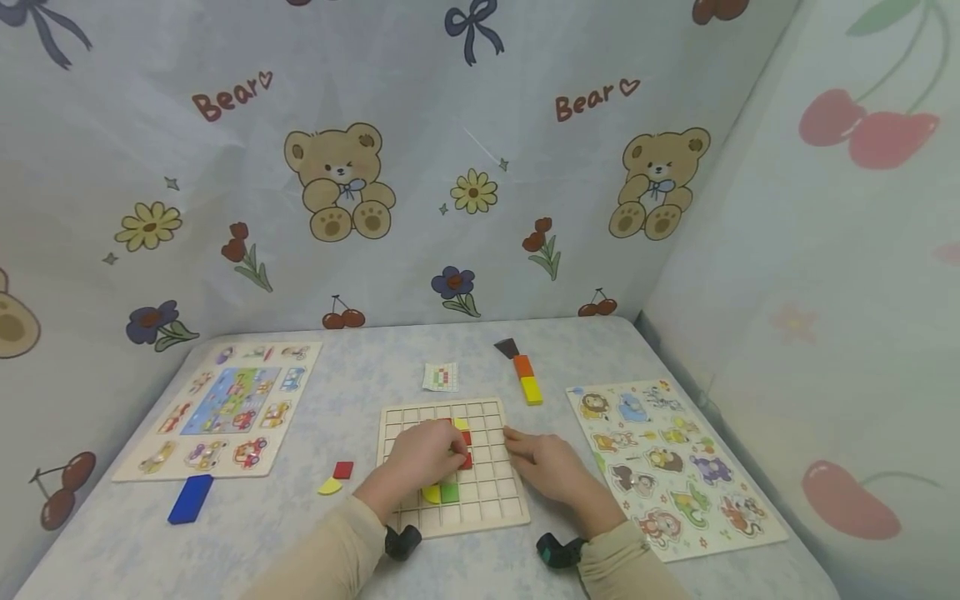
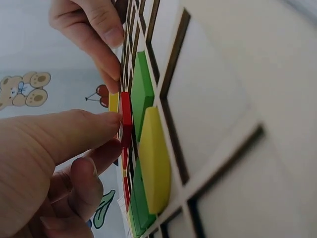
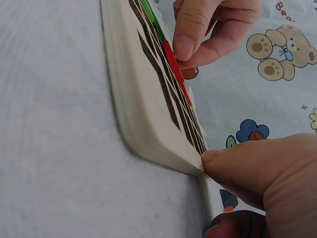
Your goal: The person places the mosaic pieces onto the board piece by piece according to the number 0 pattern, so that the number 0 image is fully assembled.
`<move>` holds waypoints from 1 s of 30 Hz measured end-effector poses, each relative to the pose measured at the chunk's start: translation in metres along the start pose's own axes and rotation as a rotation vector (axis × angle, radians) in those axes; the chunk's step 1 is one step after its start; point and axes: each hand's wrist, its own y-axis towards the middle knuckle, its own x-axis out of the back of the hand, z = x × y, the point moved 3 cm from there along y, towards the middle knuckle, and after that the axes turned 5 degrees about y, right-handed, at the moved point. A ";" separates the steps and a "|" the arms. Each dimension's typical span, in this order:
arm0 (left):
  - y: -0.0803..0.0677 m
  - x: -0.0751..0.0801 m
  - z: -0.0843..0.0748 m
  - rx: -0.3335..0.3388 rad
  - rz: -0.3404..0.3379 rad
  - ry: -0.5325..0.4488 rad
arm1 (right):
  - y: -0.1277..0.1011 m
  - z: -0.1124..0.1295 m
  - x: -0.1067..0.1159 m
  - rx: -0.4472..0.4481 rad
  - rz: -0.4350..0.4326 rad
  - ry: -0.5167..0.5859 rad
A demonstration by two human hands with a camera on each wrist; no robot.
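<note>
A wooden grid board [image 1: 487, 492] lies in the middle of the table, with red, yellow and green tiles on it. My left hand [image 1: 423, 454] reaches over the board. Its thumb and forefinger pinch a red square tile [image 2: 127, 119] at the grid. Beside that tile stand a green tile [image 2: 142, 89] and a yellow rounded tile [image 2: 154, 163], seen edge-on in the left wrist view. My right hand [image 1: 551, 467] rests against the board's right edge, fingers extended, its fingertips touching the rim. The left palm hides part of the grid.
A loose red square [image 1: 343, 470] and a yellow quarter-round [image 1: 330, 486] lie left of the board. A small pattern card [image 1: 441, 377] sits behind it. Puzzle boards flank it: vehicles [image 1: 296, 354] left, animals [image 1: 705, 542] right. A blue block [image 1: 191, 499] and an orange-yellow stick [image 1: 528, 379] lie around.
</note>
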 end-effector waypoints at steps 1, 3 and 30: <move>0.000 0.000 0.000 0.004 0.003 -0.005 | 0.000 0.000 0.000 0.004 0.001 0.002; 0.000 0.001 0.000 0.008 0.009 -0.013 | 0.000 0.001 0.000 0.009 0.004 0.003; -0.071 0.069 0.082 0.360 -0.058 0.024 | 0.001 -0.002 -0.001 -0.013 -0.004 0.005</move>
